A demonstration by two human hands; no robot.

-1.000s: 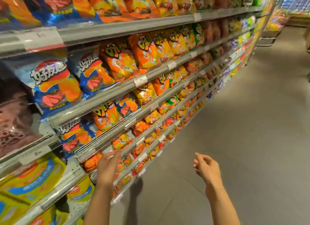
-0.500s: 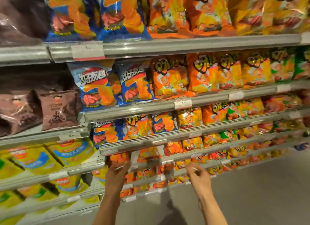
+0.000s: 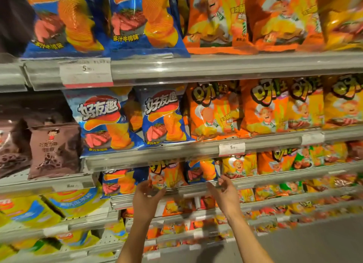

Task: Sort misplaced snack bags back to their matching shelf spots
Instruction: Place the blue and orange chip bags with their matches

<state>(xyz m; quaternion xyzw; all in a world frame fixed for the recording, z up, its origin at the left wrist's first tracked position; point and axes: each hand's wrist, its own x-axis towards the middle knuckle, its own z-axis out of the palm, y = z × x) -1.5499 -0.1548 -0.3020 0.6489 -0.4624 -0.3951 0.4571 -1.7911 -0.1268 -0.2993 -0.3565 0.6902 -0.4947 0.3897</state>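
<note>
Blue chip bag (image 3: 102, 119), mid shelf, 9 o'clock of centre: brand "好友趣"; flavour line below blurred.
Second blue chip bag (image 3: 165, 117), just beside it at 3 o'clock: "好友趣".
Large blue bag (image 3: 143, 23), top shelf, 12 o'clock: "多汁牛排味".
Brown bag (image 3: 53, 149), 9 o'clock: "巧克力味".
Price tag (image 3: 86, 72), upper rail: "5", remainder unreadable.
Small price tag (image 3: 232, 148), middle rail, 3 o'clock: "5".
Orange bags (image 3: 214, 113): lettering distorted, not legible.

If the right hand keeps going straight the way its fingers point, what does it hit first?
Most likely the small blue chip bag on the third shelf: the right hand points up at its lower right corner, fingers loosely spread. Motion blur hides whether they already touch.
</note>
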